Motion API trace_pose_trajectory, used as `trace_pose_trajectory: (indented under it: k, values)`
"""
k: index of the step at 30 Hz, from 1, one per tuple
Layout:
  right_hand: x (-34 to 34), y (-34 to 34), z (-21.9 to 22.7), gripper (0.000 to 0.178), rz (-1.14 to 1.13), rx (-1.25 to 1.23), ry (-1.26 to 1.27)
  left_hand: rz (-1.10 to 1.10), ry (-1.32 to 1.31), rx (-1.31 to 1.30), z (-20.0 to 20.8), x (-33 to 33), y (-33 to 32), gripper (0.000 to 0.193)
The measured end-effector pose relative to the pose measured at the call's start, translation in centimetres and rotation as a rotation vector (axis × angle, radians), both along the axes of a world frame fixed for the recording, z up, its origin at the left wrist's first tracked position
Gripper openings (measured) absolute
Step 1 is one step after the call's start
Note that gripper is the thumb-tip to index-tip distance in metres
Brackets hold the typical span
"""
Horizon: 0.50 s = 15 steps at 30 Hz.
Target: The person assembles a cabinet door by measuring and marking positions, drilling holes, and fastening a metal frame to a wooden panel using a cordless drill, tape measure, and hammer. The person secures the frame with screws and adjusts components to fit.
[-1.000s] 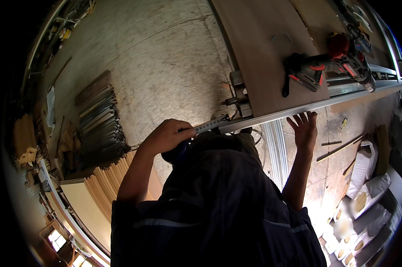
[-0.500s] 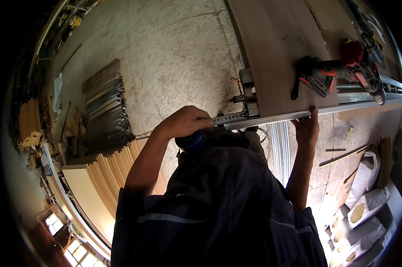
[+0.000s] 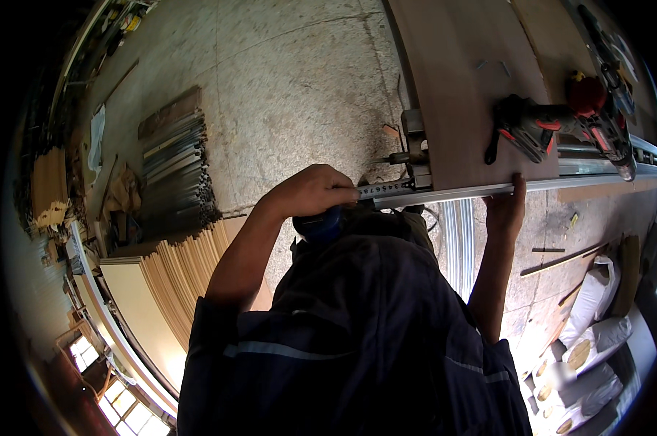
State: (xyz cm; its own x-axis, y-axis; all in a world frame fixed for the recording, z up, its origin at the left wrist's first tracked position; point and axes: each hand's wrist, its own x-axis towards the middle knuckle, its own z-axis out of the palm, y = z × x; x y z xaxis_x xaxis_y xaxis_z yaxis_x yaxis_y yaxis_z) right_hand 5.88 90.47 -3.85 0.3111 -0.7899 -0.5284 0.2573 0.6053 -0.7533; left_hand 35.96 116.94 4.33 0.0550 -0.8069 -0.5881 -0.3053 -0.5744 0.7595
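My left hand [image 3: 315, 192] is closed, thumb and fingers pinching a tape measure [image 3: 390, 190] whose marked blade stretches right along a long metal profile [image 3: 445, 195]. Just below that hand shows a dark blue rounded thing [image 3: 321, 224]; I cannot tell whether it is the tape's case. The profile lies across the near edge of the brown board [image 3: 459, 131], running far to the right. Further right, my right hand [image 3: 504, 211] grips this profile from the near side, with one finger up over its far edge. Its palm side is partly hidden.
A red and black cordless drill [image 3: 597, 134] lies on the board at right. A metal clamp-like fitting [image 3: 414, 152] sits at the board's left edge. Stacked strips [image 3: 172, 156] and boards [image 3: 187, 272] stand at left; white wrapped bundles [image 3: 590, 349] lie at lower right.
The whole scene has shifted slightly rightward in the picture. Both hands keep their holds on the tape and the profile, with little movement relative to them.
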Motion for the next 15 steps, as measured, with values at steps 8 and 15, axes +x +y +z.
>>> trace_pose_trajectory:
  k: [8, 15]
  values:
    - [0.22, 0.09, 0.17, 0.065, -0.033, 0.013, 0.027, -0.042, -0.030, -0.030, -0.37, 0.25, -0.08, 0.034]
    - [0.26, -0.03, 0.02, 0.066, -0.024, 0.002, 0.031, -0.056, -0.034, -0.003, 0.26, 0.43, -0.40, 0.034]
